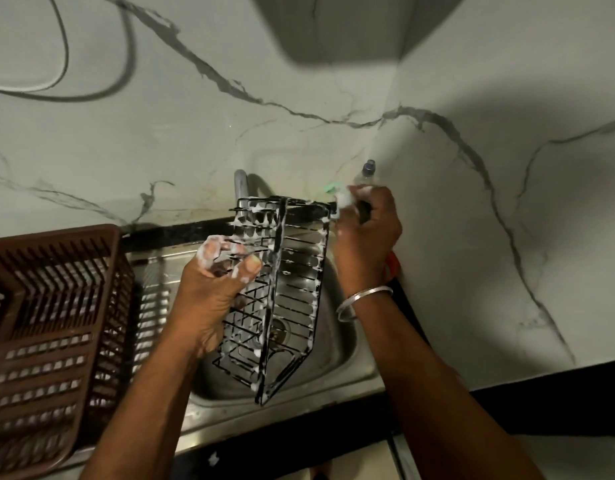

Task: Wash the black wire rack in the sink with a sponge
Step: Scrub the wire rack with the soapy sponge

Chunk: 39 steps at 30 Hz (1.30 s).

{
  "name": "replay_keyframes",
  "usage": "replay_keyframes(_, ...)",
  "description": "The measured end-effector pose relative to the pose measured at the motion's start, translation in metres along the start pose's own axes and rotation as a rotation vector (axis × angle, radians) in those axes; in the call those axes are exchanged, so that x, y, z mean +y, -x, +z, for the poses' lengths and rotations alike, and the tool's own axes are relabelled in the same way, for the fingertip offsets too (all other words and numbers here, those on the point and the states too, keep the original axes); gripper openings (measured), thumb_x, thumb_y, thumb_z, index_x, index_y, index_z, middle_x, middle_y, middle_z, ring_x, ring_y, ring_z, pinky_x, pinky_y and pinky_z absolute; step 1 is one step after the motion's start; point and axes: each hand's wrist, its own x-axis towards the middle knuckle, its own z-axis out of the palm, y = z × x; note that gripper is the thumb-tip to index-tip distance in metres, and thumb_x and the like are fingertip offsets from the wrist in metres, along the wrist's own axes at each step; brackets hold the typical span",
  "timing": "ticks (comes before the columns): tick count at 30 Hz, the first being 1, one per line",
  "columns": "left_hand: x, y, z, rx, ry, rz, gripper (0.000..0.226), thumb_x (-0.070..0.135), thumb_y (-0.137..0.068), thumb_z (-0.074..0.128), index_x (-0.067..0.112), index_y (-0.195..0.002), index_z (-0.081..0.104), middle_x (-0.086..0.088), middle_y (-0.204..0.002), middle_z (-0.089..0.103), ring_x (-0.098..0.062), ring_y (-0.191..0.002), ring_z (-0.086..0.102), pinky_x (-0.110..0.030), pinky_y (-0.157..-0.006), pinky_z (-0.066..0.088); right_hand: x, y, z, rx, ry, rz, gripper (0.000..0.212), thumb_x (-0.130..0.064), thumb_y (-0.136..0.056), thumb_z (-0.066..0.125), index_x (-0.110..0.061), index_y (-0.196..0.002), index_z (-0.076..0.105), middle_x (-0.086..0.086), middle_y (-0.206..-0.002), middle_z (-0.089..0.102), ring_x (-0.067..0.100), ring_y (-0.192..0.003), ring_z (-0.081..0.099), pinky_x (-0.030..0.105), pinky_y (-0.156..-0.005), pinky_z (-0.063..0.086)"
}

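Observation:
The black wire rack (292, 289) stands tilted on one corner over the steel sink (344, 348), its wires coated in white foam. My left hand (212, 282) grips the rack's left side, fingers soapy. My right hand (365, 233) is closed at the rack's top right corner around a foamy sponge (344, 197), with a bit of green showing beside it. The drain shows through the rack's wires.
A brown plastic dish basket (53, 330) sits left of the sink on the drainboard. The tap (242, 188) rises behind the rack. A clear bottle (366, 171) stands in the corner by the marble wall. A black cable (91, 64) hangs on the wall above left.

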Motion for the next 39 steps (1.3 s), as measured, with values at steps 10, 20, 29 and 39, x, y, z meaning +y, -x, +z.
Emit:
replay_keyframes(10,-0.003,0.000,0.002,0.006,-0.037,-0.007,0.056,0.053,-0.055,0.099,0.037,-0.103,0.074,0.003,-0.110,0.080,-0.027,-0.112,0.072,-0.040,-0.078,0.054,0.000,0.016,0.011,-0.120,-0.035,0.150,0.009,0.002,-0.088,0.067,-0.005,-0.091,0.072,0.011,-0.096,0.071,0.022,-0.090,0.069,0.044,-0.076,0.058)
replay_keyframes(20,-0.002,-0.001,0.008,0.053,-0.080,0.014,0.068,0.054,-0.050,0.089,0.027,-0.109,0.070,0.007,-0.102,0.081,-0.019,-0.101,0.073,-0.040,-0.086,0.052,-0.026,0.030,0.016,-0.146,-0.282,0.114,0.002,0.005,-0.090,0.071,0.005,-0.088,0.071,0.020,-0.095,0.073,0.024,-0.092,0.071,0.024,-0.080,0.055)
replay_keyframes(29,-0.015,-0.005,0.009,0.083,-0.126,-0.007,0.055,0.046,-0.063,0.091,0.021,-0.108,0.071,0.003,-0.108,0.081,-0.012,-0.103,0.073,-0.038,-0.088,0.051,-0.012,0.042,0.003,-0.279,-0.357,0.082,0.001,0.002,-0.091,0.070,0.003,-0.091,0.071,0.012,-0.099,0.075,0.031,-0.097,0.073,0.043,-0.088,0.060)
replay_keyframes(39,-0.038,-0.015,0.014,0.118,-0.202,-0.029,0.058,0.049,-0.062,0.091,0.020,-0.106,0.068,0.000,-0.111,0.077,-0.017,-0.108,0.070,-0.039,-0.095,0.052,0.035,0.049,-0.037,-0.480,-0.057,-0.026,0.005,-0.001,-0.090,0.069,-0.004,-0.089,0.074,0.005,-0.097,0.068,0.025,-0.094,0.067,0.034,-0.082,0.055)
